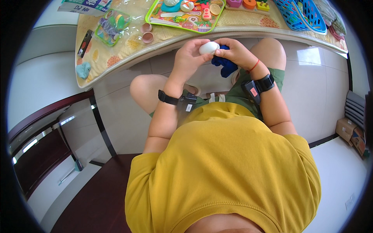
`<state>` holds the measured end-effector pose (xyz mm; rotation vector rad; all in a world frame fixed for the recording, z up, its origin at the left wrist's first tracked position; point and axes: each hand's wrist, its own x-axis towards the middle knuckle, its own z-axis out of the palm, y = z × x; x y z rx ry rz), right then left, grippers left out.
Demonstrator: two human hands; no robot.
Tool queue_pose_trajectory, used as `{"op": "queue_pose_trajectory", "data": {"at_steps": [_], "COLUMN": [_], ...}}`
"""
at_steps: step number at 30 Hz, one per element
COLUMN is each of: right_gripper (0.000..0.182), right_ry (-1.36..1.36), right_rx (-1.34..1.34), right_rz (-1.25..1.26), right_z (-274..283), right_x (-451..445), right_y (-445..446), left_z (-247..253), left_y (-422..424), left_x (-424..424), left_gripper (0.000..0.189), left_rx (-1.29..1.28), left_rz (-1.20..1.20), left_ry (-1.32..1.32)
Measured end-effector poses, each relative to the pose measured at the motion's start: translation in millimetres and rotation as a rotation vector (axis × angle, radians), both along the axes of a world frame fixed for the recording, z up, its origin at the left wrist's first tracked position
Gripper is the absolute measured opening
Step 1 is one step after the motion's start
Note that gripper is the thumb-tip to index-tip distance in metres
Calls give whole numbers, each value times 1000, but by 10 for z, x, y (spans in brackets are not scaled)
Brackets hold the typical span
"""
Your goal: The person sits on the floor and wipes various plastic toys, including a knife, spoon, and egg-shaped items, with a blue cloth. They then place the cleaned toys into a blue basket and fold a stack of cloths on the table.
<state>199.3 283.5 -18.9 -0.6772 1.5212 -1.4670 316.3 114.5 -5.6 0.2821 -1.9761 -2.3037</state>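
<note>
Above the gap between the knees, just short of the table's front edge, my left hand (189,56) holds a white toy egg (208,48) between thumb and fingers. My right hand (236,52) touches the egg's right end with its thumb and also grips a dark blue cloth (225,65), which hangs down below the palm. On the table behind my left hand lie two pinkish eggshell halves (147,37), one close behind the other. A green-rimmed tray (186,27) of toy food stands beyond both hands.
A small green tray in clear plastic (112,27), a black remote control (85,43) and a light teal cloth (83,70) lie on the table's left part. At the back right stand a blue plastic basket (301,14) and colored stacking blocks (249,4).
</note>
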Motion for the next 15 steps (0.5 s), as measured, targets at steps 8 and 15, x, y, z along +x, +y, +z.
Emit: {"op": "queue_pose_trajectory", "data": {"at_steps": [8, 15], "right_gripper": [45, 44], "right_ry": [120, 155], "right_rx": [12, 97], "right_rz": [18, 15], "right_z": [-52, -42], "right_x": [-24, -1], "right_y": [-26, -62], "left_z": [-50, -87], "left_y": [-36, -50], "left_x": [65, 57], "left_gripper": [42, 44], "left_rx": [-197, -370], "left_rz": [-30, -48], "left_ry": [-9, -61]}}
